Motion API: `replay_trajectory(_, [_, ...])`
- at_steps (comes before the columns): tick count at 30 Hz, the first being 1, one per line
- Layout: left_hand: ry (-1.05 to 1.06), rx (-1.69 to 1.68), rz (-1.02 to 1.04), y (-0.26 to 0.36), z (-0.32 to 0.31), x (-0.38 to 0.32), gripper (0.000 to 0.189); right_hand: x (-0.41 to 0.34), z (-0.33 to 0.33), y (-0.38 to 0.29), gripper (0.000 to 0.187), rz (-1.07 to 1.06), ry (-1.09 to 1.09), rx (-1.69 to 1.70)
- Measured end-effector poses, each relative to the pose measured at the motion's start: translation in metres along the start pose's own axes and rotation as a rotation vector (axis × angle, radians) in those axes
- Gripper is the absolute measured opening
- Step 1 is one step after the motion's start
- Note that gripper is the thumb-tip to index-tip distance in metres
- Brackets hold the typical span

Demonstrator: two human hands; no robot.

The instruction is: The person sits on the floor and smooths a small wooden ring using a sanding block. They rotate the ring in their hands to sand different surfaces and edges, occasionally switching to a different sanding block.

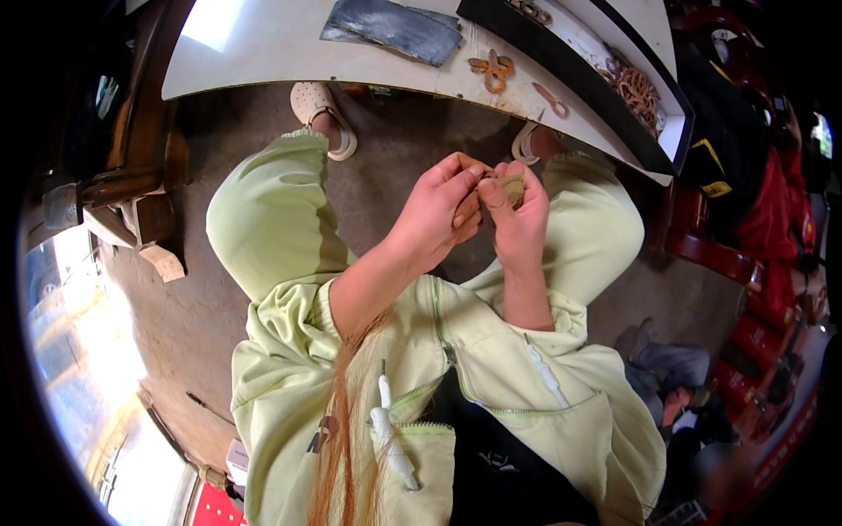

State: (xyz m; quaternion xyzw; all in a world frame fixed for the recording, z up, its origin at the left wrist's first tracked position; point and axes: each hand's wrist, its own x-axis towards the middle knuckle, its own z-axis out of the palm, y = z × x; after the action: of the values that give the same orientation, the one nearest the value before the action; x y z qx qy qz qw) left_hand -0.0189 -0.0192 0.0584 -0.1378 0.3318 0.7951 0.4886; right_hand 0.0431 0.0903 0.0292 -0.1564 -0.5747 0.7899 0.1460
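Both hands meet above the gap between the knees, just short of the table's near edge. My right hand [512, 214] holds a small flat olive-brown piece [513, 190] with a ridged edge between thumb and fingers. Close against it on the left, my left hand [439, 200] pinches something small and dark at the fingertips, too hidden to name. On the white table [263, 56] beyond the hands lie a few rusty ring-ended metal pieces [493, 71] in a cluster and a single rusty one [551, 100] to their right.
Dark grey flat sheets [395, 33] lie on the table. A black-edged white tray [677, 131] at right holds a heap of rusty metal pieces [635, 92]. Dark red wooden furniture [714, 260] stands at right, wooden furniture [122, 151] at left. Another person [671, 368] is at lower right.
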Motion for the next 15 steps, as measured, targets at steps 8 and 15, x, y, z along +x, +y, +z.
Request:
replay_trajectory(8, [-0.002,0.002,0.006,-0.001,0.0,0.0,0.015,0.0,0.005,-0.006,0.02,0.122,0.079,0.092])
replay_trajectory(15, [0.006,-0.003,0.025,-0.003,0.001,0.001,0.015,-0.002,0.004,-0.002,0.022,0.119,0.071,0.126])
